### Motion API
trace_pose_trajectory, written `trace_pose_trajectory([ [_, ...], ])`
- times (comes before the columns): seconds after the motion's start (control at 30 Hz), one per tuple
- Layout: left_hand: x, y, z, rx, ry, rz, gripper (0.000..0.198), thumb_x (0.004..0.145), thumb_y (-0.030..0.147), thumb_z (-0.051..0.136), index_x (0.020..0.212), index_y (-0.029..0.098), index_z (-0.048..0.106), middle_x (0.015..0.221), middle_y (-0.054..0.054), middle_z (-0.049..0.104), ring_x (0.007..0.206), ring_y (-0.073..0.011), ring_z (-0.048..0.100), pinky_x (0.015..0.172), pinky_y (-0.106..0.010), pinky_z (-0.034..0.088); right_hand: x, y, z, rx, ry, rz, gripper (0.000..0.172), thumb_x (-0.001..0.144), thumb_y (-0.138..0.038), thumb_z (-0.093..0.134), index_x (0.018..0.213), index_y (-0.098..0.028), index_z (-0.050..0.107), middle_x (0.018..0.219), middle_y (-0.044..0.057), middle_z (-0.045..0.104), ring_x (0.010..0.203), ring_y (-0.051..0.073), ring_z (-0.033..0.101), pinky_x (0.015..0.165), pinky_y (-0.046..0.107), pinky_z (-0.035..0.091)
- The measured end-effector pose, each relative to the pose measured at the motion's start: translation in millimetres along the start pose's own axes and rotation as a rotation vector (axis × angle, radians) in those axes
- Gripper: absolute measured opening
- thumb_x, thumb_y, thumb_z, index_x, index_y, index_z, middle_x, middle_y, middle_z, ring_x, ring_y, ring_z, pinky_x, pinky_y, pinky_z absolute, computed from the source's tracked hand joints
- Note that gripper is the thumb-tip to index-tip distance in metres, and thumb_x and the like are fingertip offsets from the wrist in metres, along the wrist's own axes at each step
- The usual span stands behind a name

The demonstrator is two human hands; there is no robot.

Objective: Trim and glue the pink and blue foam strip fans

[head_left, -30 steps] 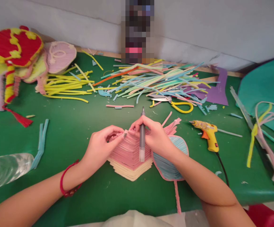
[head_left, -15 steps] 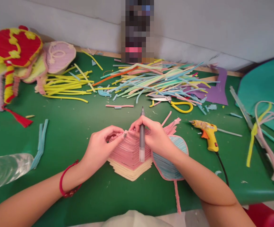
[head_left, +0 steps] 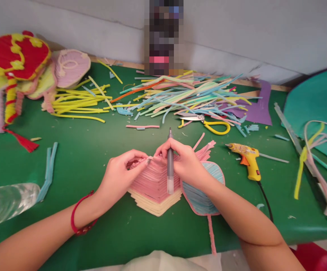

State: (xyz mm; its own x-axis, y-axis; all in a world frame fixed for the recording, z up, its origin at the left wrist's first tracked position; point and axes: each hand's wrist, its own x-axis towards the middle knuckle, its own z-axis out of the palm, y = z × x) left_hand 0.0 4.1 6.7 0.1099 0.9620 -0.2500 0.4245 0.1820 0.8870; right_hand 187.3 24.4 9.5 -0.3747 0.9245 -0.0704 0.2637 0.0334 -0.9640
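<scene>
My left hand [head_left: 123, 169] is closed, thumb and forefinger pinching a pink pipe cleaner [head_left: 151, 157] at the upper edge of a V-shaped panel [head_left: 158, 188]. Rows of bent pink pipe cleaners make up that panel, with cream ones along its lower point. My right hand [head_left: 184, 162] holds a grey marker pen [head_left: 170, 162], tip pointing away from me. Its thumb and forefinger also pinch near the same pink stem, a short way from the left fingertips. Under my right wrist lies a round blue fan [head_left: 204, 192] with pink rim and handle. Part of the panel is hidden by both hands.
Yellow-handled scissors [head_left: 215, 126] lie before a heap of coloured pipe cleaners [head_left: 186, 94]. A yellow glue gun [head_left: 248, 158] with a cord rests at right. A clear bottle [head_left: 9, 203] lies at left, near blue stems [head_left: 48, 171]. A red fan [head_left: 25, 56] stands back left.
Almost nothing differs. The marker pen's lower end has shifted very slightly to the right; both hands keep their places at the panel's upper edge.
</scene>
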Motion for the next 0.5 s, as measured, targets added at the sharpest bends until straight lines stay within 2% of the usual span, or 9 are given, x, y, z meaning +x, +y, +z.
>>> trace_pose_trajectory([
  [0.2,-0.7,1.2,-0.2,-0.010,-0.002,0.004,0.014,0.078,0.034,0.063,0.080,0.021,0.068,0.075,0.001,0.071,0.067,-0.0126,0.064,0.061,-0.019,0.049,0.8,-1.1,-1.0,-0.013,0.003,-0.014,0.019,0.084,-0.027,0.061,0.074,-0.021,0.046,0.080,0.000,0.062,0.072,0.012,0.057,0.070,0.027,0.047],
  [0.37,0.9,2.1,0.0,-0.031,-0.008,-0.026,0.015,0.077,0.034,0.063,0.080,0.020,0.068,0.077,0.000,0.072,0.069,-0.0139,0.065,0.062,-0.021,0.051,0.7,0.7,-0.4,-0.020,0.009,-0.018,0.020,0.084,-0.030,0.062,0.075,-0.022,0.047,0.080,0.000,0.063,0.074,0.013,0.059,0.070,0.027,0.048],
  [0.5,1.8,0.9,0.1,-0.092,-0.027,-0.034,0.018,0.077,0.036,0.063,0.084,0.020,0.067,0.082,-0.002,0.072,0.074,-0.0155,0.067,0.067,-0.023,0.052,0.4,1.2,-5.3,-0.041,0.049,-0.019,0.022,0.082,-0.035,0.065,0.078,-0.022,0.048,0.090,0.003,0.067,0.085,0.016,0.063,0.077,0.031,0.050],
])
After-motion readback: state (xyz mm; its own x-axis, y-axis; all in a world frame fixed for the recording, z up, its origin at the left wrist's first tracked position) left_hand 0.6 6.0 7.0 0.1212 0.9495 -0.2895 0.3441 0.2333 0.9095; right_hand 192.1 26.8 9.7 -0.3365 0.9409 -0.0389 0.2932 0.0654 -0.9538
